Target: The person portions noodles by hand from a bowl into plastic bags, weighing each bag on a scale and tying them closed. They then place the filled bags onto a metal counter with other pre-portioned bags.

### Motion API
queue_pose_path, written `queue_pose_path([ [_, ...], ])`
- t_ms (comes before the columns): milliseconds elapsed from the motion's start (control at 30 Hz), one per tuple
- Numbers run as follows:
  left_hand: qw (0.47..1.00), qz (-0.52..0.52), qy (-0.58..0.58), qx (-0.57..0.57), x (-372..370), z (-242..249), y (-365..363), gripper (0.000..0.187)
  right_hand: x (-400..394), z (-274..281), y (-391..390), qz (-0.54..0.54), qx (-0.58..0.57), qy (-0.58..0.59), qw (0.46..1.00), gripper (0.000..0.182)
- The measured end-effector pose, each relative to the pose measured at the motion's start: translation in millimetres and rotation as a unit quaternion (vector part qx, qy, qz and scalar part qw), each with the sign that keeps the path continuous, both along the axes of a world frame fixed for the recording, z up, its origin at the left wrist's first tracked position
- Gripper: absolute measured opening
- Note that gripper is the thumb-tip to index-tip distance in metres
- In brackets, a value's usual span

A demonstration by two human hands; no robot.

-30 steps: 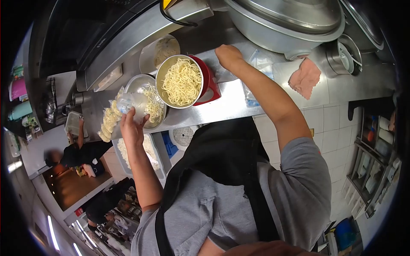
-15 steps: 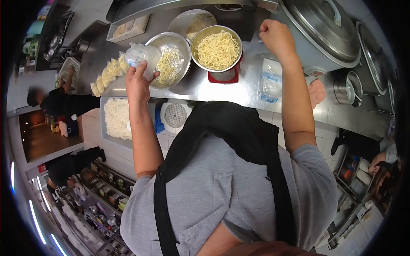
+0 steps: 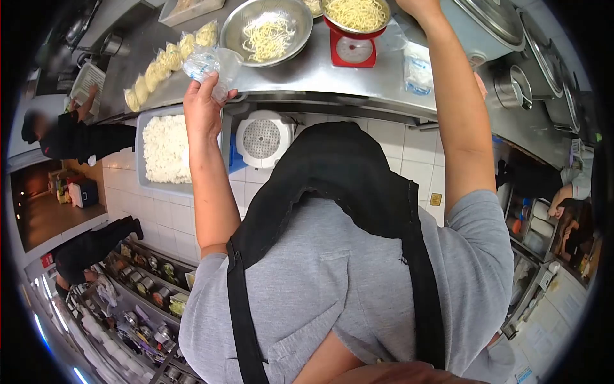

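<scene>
My left hand (image 3: 203, 105) is closed on a crumpled clear plastic bag (image 3: 210, 63), which it holds up at the counter's front edge. Behind the bag is a wide metal bowl (image 3: 300, 38) with some yellow noodles (image 3: 268, 40) in it. My right hand (image 3: 419, 6) is cut off by the top of the picture, so its fingers are hidden. To the left of that hand, a metal bowl heaped with noodles (image 3: 355, 14) sits on a red dial scale (image 3: 353, 54). Several bagged noodle portions (image 3: 171, 57) stand in a slanting row left of my left hand.
A tub of white rice-like food (image 3: 165, 150) stands below the counter edge, beside a white perforated round-topped item (image 3: 262, 141). Plastic packaging (image 3: 418, 70) lies right of the scale. A large lidded pot (image 3: 486, 22) and a small metal pot (image 3: 511, 88) stand farther right. Other people work around the room.
The view has tilted, so the counter sits higher in the picture. My left hand still holds the plastic bag; my right hand has gone partly out of the top of the frame.
</scene>
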State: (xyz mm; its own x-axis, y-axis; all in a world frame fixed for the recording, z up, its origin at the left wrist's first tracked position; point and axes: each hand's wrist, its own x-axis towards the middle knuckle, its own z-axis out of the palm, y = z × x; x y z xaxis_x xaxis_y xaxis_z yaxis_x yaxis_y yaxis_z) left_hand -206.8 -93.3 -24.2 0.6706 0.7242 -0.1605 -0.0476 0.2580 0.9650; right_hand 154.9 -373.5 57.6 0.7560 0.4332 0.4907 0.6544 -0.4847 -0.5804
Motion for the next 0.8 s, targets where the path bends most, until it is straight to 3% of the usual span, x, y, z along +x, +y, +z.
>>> queue_pose_path([
  [67, 1.0, 0.006, 0.001, -0.012, -28.0, -5.9, 1.7, 0.034, -9.6, 2.3, -3.2, 0.016, -0.029, -0.029, 0.999, 0.023],
  [200, 1.0, 0.004, 0.005, -0.02, -63.5, -4.9, -1.9, 0.034, 6.1, -24.8, 6.0, 0.079, -0.163, 0.05, 0.982, 0.029],
  [267, 1.0, 0.011, -0.003, -0.02, -74.3, -5.6, -3.9, 0.034, 5.8, -43.8, 18.4, 0.09, -0.197, -0.039, 0.975, 0.031],
  [300, 1.0, 0.007, 0.011, -0.018, -79.1, -6.8, -5.1, 0.037, -0.9, -41.6, 19.5, 0.103, -0.204, 0.01, 0.973, 0.029],
  [333, 0.999, 0.006, 0.027, -0.018, -83.2, -8.2, -7.0, 0.04, 24.0, -76.7, 30.5, 0.098, -0.253, -0.04, 0.962, 0.043],
  [400, 0.999, 0.019, 0.023, -0.019, -89.9, -12.3, -11.6, 0.04, 11.6, -70.6, 40.0, 0.078, -0.373, 0.007, 0.925, 0.052],
  [567, 0.995, 0.085, 0.009, -0.057, -107.2, -29.3, -22.6, 0.034, 23.8, -36.6, 49.2, 0.104, -0.31, -0.009, 0.945, 0.031],
  [600, 0.994, 0.092, 0.008, -0.061, -111.0, -33.9, -25.6, 0.034, 39.8, -33.4, 50.4, 0.119, -0.314, -0.069, 0.939, 0.03],
  [667, 0.99, 0.118, 0.021, -0.073, -115.8, -44.3, -28.0, 0.034, 7.2, 26.7, 46.4, 0.1, -0.256, -0.022, 0.961, 0.028],
  [733, 0.989, 0.123, 0.024, -0.072, -119.5, -57.2, -27.6, 0.034, 13.7, 48.8, 47.7, 0.097, -0.248, -0.053, 0.962, 0.028],
  [800, 0.983, 0.152, 0.028, -0.096, -121.7, -62.3, -33.9, 0.034, 5.8, 78.7, 47.7, 0.082, -0.226, -0.001, 0.971, 0.027],
])
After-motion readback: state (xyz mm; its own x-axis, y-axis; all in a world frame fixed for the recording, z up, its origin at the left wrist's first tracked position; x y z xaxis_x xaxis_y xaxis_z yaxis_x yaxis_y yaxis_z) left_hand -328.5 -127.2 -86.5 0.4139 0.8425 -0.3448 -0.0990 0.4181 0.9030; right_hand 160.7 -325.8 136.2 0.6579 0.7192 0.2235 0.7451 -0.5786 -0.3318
